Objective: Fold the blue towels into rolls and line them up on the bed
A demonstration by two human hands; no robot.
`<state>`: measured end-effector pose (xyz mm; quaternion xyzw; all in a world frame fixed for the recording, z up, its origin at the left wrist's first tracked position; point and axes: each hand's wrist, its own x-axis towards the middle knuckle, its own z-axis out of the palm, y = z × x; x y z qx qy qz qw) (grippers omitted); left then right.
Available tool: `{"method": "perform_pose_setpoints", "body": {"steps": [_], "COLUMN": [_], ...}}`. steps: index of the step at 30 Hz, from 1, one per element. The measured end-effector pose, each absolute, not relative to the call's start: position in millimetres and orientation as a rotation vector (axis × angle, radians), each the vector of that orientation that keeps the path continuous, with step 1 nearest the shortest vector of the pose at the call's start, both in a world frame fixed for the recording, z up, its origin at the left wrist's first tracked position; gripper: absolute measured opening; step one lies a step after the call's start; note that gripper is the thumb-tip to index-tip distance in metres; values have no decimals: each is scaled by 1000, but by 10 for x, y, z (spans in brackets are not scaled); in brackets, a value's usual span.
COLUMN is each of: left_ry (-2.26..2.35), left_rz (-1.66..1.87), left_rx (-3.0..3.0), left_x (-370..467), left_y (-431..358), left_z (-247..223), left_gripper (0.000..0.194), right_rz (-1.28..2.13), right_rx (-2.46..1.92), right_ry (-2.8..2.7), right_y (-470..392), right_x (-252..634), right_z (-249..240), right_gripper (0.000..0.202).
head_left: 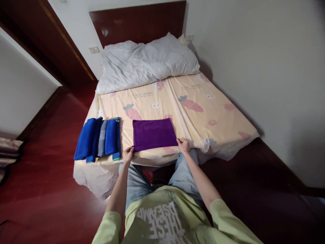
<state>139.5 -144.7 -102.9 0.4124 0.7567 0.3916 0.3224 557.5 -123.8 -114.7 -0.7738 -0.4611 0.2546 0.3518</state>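
Note:
A purple cloth lies flat in a rectangle near the front edge of the bed. Its near left corner is pinched between the closed fingers of my left hand. At the near right corner, my right hand grips the same cloth with thumb and fingers. To the left of the cloth, several folded or rolled cloths stand side by side, blue ones with a grey one among them.
The bed has a cream sheet with carrot and rabbit prints. A crumpled white quilt lies by the dark headboard. Walls flank both sides. Striped fabric shows at the far left, above the red floor.

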Motion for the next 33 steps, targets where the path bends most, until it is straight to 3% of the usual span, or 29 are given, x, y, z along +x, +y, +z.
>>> {"method": "perform_pose_setpoints", "body": {"steps": [14, 33], "left_ry": [1982, 2151], "left_rz": [1121, 947], "left_rx": [1191, 1491], "left_x": [1392, 1557], "left_y": [-1448, -1408], "left_z": [-1136, -923], "left_gripper": [38, 25], "right_rz": [493, 422], "right_rx": [-1935, -2066], "right_ry": [-1165, -1318], "right_y": [-1293, -1274], "right_x": [5509, 5390], "right_z": [-1193, -934], "right_gripper": [47, 28]}}
